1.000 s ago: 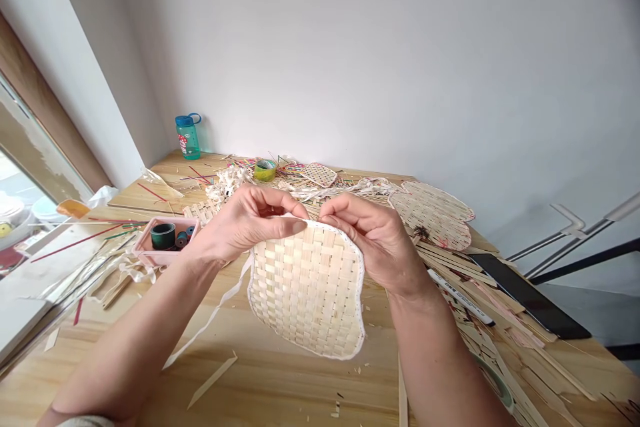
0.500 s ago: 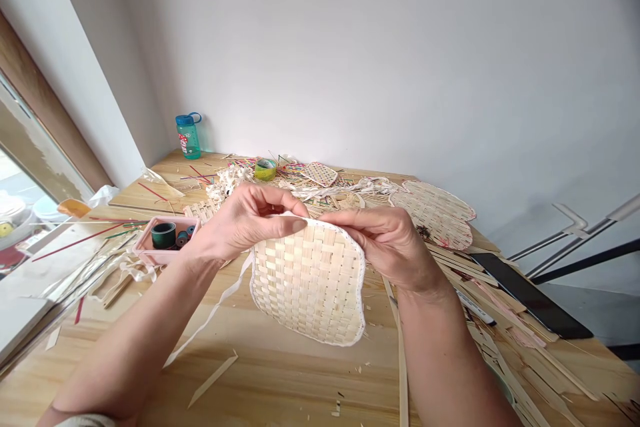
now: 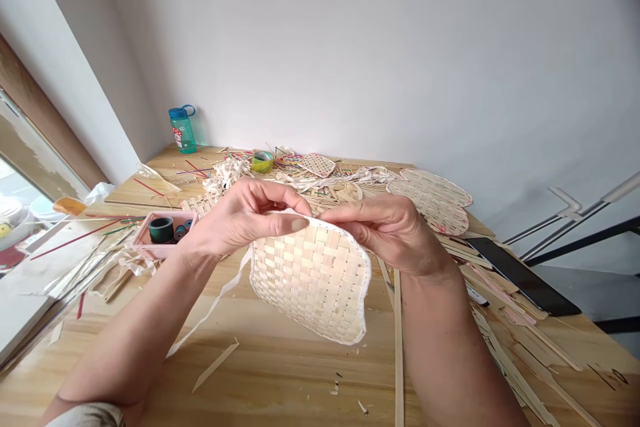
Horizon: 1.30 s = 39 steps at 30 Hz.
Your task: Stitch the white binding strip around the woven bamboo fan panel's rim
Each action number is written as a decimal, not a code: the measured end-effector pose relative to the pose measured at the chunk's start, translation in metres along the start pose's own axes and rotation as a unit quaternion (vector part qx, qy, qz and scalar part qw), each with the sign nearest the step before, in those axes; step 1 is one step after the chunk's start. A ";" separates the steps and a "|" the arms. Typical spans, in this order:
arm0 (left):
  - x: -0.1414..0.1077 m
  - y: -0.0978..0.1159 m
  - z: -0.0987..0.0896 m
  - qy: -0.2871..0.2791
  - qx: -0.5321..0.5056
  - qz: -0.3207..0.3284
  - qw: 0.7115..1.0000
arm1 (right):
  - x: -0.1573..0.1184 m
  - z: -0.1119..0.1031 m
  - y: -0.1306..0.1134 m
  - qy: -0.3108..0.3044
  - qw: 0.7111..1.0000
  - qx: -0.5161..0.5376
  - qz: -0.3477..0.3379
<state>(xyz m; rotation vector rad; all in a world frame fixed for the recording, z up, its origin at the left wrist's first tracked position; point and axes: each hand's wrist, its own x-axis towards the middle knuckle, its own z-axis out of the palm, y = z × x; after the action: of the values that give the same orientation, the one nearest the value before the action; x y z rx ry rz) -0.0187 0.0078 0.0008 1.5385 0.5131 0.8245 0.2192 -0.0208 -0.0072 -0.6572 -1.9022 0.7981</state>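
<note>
At its top, the woven panel (image 3: 313, 287) is partly covered by the left hand (image 3: 250, 217) and right hand (image 3: 387, 230). A white marker (image 3: 476, 295) is mostly hidden by the right forearm (image 3: 445, 333). A sleeve (image 3: 90, 415) is cut off below, a metal stand (image 3: 571, 214) at right.

Loose strips (image 3: 399, 347) and woven panels (image 3: 433, 197) on a wooden table (image 3: 280, 387) suggest a craft workshop.

A pale wall (image 3: 320, 47) rises behind a wooden table (image 3: 280, 380), window (image 3: 11, 177) leftward.

Compared with 1 second ago, the right hand (image 3: 395, 233) has flattened and the woven panel (image 3: 313, 280) tilts more, looking shorter
</note>
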 end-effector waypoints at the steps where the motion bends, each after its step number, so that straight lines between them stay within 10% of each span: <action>1: -0.001 0.001 0.001 -0.007 0.008 0.002 1.000 | -0.001 -0.001 -0.002 -0.007 1.000 -0.007 -0.011; 23: 0.002 -0.003 0.011 -0.008 -0.021 -0.016 1.000 | -0.001 0.003 -0.010 -0.014 0.992 -0.109 -0.058; 39: 0.003 -0.002 0.015 0.014 -0.047 -0.006 0.999 | 0.003 0.009 0.006 0.050 0.998 0.029 0.011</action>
<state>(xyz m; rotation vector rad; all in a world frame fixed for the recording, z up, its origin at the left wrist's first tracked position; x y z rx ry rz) -0.0056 0.0008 -0.0007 1.4383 0.4963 0.8505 0.2101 -0.0173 -0.0131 -0.6702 -1.7779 0.8170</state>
